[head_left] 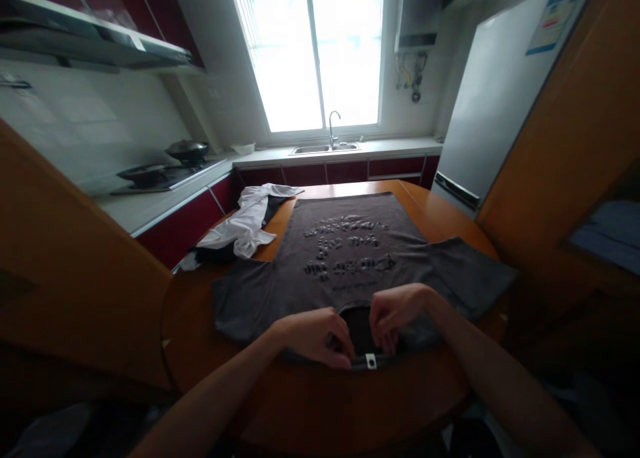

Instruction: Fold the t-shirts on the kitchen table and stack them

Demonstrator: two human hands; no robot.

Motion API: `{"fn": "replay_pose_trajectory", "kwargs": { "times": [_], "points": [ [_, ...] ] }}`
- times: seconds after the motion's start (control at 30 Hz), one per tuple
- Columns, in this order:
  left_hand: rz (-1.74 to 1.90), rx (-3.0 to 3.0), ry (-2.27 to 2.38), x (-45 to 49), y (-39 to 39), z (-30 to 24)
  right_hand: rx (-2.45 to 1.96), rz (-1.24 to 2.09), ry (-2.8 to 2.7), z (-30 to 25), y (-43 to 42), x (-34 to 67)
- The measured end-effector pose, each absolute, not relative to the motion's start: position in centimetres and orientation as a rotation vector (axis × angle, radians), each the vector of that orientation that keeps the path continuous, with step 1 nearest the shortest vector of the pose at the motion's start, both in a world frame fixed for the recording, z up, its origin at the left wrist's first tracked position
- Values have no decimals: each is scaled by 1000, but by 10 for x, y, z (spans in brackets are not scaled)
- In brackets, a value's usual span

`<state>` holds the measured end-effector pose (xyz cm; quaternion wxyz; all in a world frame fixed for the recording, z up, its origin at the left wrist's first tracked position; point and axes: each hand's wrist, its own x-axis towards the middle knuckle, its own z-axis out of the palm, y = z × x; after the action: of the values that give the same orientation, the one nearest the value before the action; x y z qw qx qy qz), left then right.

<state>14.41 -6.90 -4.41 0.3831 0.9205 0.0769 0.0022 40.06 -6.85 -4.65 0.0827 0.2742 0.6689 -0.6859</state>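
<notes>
A dark grey T-shirt (345, 251) with printed lettering lies spread flat on a round wooden table (310, 405), its collar toward me. My left hand (315, 335) pinches the collar on its left side, fingers curled closed. My right hand (395, 315) pinches the collar on its right side, fingers bent down onto the fabric. A small white tag (371, 361) shows on the neckband between my hands.
A crumpled white and dark garment (245, 228) lies on the table's far left. Behind are a counter with a stove and pans (165, 168), a sink (325, 148) under the window, and a fridge (495, 91) at right. A wooden chair back (75, 271) stands at left.
</notes>
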Motion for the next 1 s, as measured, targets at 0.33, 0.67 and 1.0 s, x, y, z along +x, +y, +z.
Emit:
{"fn": "replay_pose_trajectory", "kwargs": {
  "times": [0.33,0.67,1.0],
  "points": [
    [649,2529,1191,146,-27,-89,2506,-431,2856,-90,-30,380],
    [203,2566,1385,142,-33,-96,2298,-433,2509,-109,-30,379],
    [802,2439,1415,127,-11,-88,2527,-388,2851,-135,-8,399]
  ]
}}
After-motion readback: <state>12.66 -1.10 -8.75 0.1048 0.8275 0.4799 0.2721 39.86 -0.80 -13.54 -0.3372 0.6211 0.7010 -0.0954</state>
